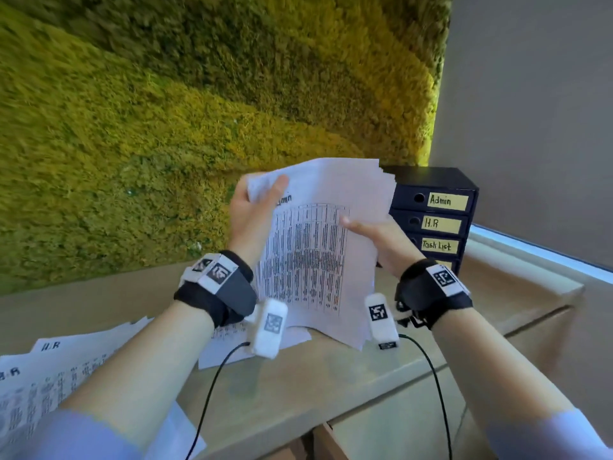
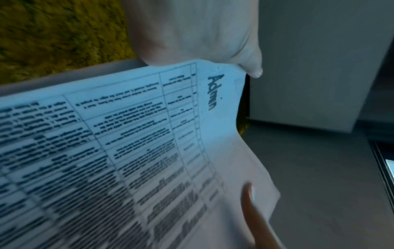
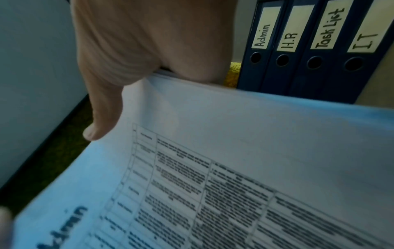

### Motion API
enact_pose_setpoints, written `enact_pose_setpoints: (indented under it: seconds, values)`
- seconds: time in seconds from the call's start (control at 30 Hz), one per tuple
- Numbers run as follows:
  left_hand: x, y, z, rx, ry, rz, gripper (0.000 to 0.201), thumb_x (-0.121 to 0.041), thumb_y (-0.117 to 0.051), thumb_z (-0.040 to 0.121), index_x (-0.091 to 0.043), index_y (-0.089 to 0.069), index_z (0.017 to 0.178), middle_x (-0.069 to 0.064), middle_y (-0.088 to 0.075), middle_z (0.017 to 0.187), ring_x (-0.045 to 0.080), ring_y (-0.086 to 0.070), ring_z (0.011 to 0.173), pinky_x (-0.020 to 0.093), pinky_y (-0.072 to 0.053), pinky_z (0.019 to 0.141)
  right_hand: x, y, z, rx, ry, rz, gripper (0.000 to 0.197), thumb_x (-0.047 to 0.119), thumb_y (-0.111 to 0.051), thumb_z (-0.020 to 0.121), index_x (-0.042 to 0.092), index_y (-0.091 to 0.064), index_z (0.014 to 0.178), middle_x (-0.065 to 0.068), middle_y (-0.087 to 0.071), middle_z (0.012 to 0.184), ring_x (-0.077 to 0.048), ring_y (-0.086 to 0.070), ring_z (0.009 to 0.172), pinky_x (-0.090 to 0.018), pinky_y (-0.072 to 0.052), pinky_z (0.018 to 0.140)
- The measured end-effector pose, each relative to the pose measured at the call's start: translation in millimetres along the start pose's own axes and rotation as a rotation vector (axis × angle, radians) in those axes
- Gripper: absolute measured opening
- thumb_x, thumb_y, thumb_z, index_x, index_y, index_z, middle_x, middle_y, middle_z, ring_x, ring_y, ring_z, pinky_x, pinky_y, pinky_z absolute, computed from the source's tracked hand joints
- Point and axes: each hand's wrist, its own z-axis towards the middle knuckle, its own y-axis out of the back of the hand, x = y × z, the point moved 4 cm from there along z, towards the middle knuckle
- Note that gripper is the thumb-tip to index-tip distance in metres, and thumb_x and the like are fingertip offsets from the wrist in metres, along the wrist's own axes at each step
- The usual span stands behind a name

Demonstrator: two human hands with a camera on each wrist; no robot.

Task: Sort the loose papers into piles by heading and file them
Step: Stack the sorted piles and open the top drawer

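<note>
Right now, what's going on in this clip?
A person holds a stack of papers upright over the desk, left hand gripping the top corner and right hand the right edge. The front sheet is headed Admin. Four stacked binders, labelled Admin, H.R, Task List and IT, sit just beyond. A pile of H.R sheets lies on the left.

Matt printed paper sheets (image 1: 318, 247), mossy wall (image 1: 166, 111)

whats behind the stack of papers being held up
Four stacked binders: Admin, H.R and Task List labels show in the head view; the stack of papers covers their left ends.
</note>
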Motion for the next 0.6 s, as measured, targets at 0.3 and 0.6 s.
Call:
enact_pose_setpoints:
  seconds: [0.3, 0.6]
  values:
    - [46, 14, -9, 0.218, 0.191, 0.209, 0.077, -0.063, -0.071, 0.066, -0.025, -0.047, 0.128, -0.011, -0.06, 0.119, 0.01, -0.059, 0.105, 0.029, -0.045, 0.087, -29, 5, -15, -0.066, -0.126, -0.165, 0.039, 0.014, -0.072, 0.085, 0.011, -0.065, 0.123, -0.007, -0.07, 0.119, -0.019, -0.067, 0.108, -0.039, -0.052, 0.095]
    - [108, 34, -17, 0.121, 0.62, 0.034, 0.073, -0.05, -0.072, 0.078, -0.007, -0.047, 0.132, 0.006, -0.063, 0.122, 0.029, -0.055, 0.116, 0.037, -0.048, 0.084, -40, 43, -10, -0.394, -0.166, 0.503, 0.026, 0.014, -0.06, 0.095, 0.01, -0.059, 0.12, -0.008, -0.069, 0.107, -0.025, -0.067, 0.097, -0.042, -0.055, 0.083]
